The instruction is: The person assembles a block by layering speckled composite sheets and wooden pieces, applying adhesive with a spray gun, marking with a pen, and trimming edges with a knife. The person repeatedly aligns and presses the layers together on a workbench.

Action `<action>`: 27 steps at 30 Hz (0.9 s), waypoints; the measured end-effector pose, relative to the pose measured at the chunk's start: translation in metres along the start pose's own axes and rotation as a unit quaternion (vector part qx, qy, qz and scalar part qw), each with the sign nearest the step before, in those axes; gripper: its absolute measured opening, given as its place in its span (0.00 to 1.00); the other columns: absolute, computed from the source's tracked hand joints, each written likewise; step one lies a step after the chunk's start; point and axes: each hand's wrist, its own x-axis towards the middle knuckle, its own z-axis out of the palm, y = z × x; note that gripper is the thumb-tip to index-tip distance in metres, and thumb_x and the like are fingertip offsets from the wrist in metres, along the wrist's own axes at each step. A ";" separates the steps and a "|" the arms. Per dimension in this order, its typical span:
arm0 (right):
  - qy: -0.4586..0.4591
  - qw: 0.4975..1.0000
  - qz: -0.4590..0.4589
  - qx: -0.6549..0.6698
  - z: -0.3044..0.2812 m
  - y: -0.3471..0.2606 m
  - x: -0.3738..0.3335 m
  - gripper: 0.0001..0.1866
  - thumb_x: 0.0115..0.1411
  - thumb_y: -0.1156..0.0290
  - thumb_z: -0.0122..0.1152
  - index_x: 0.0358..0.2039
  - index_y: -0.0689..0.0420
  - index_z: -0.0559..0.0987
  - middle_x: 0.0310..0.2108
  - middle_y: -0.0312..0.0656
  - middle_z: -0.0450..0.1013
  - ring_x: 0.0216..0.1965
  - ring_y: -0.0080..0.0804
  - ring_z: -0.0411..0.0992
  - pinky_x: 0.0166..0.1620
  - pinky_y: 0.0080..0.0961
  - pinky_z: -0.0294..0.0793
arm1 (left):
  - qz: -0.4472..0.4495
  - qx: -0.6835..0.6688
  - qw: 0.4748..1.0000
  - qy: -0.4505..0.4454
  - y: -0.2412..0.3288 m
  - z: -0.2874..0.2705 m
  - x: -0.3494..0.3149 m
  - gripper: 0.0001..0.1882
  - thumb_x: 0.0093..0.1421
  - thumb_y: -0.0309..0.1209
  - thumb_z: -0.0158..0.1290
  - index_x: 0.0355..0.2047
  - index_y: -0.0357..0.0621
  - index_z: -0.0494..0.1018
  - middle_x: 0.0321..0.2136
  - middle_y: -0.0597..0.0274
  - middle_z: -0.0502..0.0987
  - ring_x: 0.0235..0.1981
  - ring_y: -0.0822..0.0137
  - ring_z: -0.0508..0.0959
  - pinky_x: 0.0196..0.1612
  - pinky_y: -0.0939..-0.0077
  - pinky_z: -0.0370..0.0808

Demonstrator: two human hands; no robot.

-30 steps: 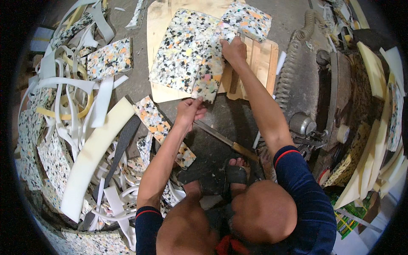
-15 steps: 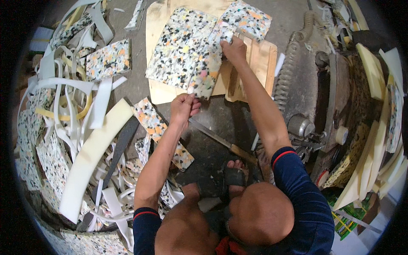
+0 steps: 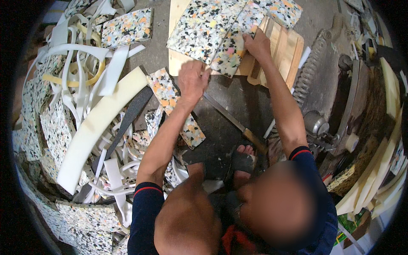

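Observation:
A large speckled foam slab (image 3: 204, 29) lies on a pale wooden board (image 3: 176, 68). Along its right side runs a narrower speckled foam strip (image 3: 229, 57), with a thin seam between the two. My right hand (image 3: 258, 44) is closed on the strip's right edge, fingertips partly hidden. At the slab's near edge, my left hand (image 3: 193, 83) rests palm down with its thumb apart from the fingers, whose tips are hard to see. A long knife (image 3: 225, 112) with a wooden handle lies on the floor, its tip close to my left hand.
A slatted wooden piece (image 3: 280, 53) sits under my right forearm. To the left are piled foam offcuts (image 3: 78, 93), a long cream foam strip (image 3: 102, 127) and a speckled strip (image 3: 174, 106). On the right stands a machine with a coiled hose (image 3: 308, 76), beside foam sheets (image 3: 374, 178).
My left hand has loosened from a closed grip at the strip's near corner and moved to the slab's near edge. My right hand stays on the strip. The whole view has shifted.

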 end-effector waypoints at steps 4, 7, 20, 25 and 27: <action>0.013 0.999 0.021 0.038 0.000 0.004 0.009 0.27 0.60 0.53 0.62 0.45 0.66 0.77 0.43 0.62 0.78 0.48 0.60 0.76 0.52 0.49 0.73 | 0.204 0.064 0.974 0.074 -0.018 -0.012 0.024 0.26 0.58 0.37 0.64 0.57 0.49 0.74 0.62 0.53 0.70 0.66 0.49 0.66 0.67 0.49 0.63; -0.006 0.999 0.042 0.018 0.002 0.004 0.013 0.25 0.60 0.54 0.62 0.45 0.65 0.78 0.43 0.61 0.79 0.48 0.60 0.76 0.54 0.49 0.73 | 0.213 0.043 0.976 -0.001 -0.025 -0.006 0.031 0.28 0.59 0.38 0.63 0.60 0.49 0.73 0.66 0.54 0.67 0.69 0.46 0.62 0.70 0.46 0.59; -0.082 0.991 0.044 0.094 -0.009 0.001 0.000 0.32 0.61 0.64 0.63 0.62 0.64 0.67 0.57 0.63 0.72 0.59 0.61 0.70 0.61 0.49 0.70 | 0.210 0.088 0.974 0.003 -0.025 -0.002 0.036 0.27 0.60 0.41 0.63 0.58 0.51 0.75 0.63 0.58 0.71 0.67 0.48 0.67 0.67 0.50 0.65; -0.025 0.993 0.022 0.117 -0.004 0.003 -0.001 0.32 0.59 0.60 0.64 0.61 0.60 0.73 0.50 0.57 0.77 0.52 0.55 0.75 0.55 0.43 0.72 | 0.230 0.100 0.968 0.004 -0.023 -0.006 0.036 0.27 0.60 0.42 0.63 0.59 0.51 0.75 0.63 0.59 0.71 0.66 0.49 0.67 0.67 0.51 0.66; -0.029 0.991 0.022 0.131 -0.002 0.003 0.000 0.31 0.58 0.61 0.64 0.61 0.59 0.73 0.50 0.57 0.78 0.52 0.54 0.76 0.56 0.43 0.72 | 0.232 0.104 0.967 0.004 -0.022 -0.007 0.036 0.27 0.60 0.42 0.63 0.59 0.51 0.75 0.63 0.59 0.71 0.66 0.48 0.67 0.66 0.51 0.67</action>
